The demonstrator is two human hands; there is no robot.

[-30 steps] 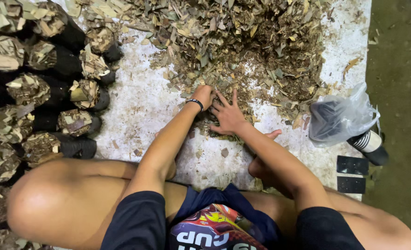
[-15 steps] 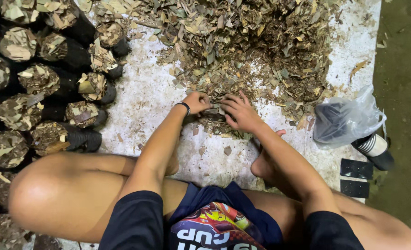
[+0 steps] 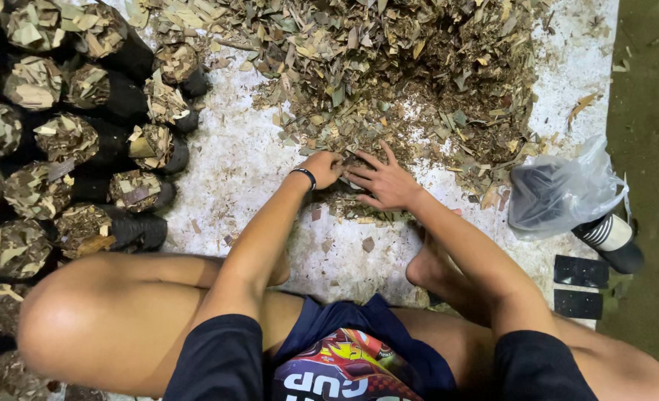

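Observation:
My left hand (image 3: 322,168), with a black band on the wrist, is curled into a fist at the near edge of a big heap of dry leaf scraps (image 3: 389,67). What it grips is hidden; it seems to be leaf scraps. My right hand (image 3: 386,183) lies flat beside it, fingers spread, palm down on a small mound of scraps (image 3: 359,209) on the white sheet (image 3: 233,163). The fingertips of both hands nearly touch.
Several black bags packed with leaf scraps (image 3: 84,148) lie in rows on the left. A clear plastic bag with dark contents (image 3: 560,193) and a black roll (image 3: 612,241) sit at the right, by dark floor (image 3: 653,148). My bare knees and foot (image 3: 426,263) frame the near side.
A second ago both hands were spread on the heap's edge. They drew together and raked scraps toward me; now the right hand is spread again while the left stays curled.

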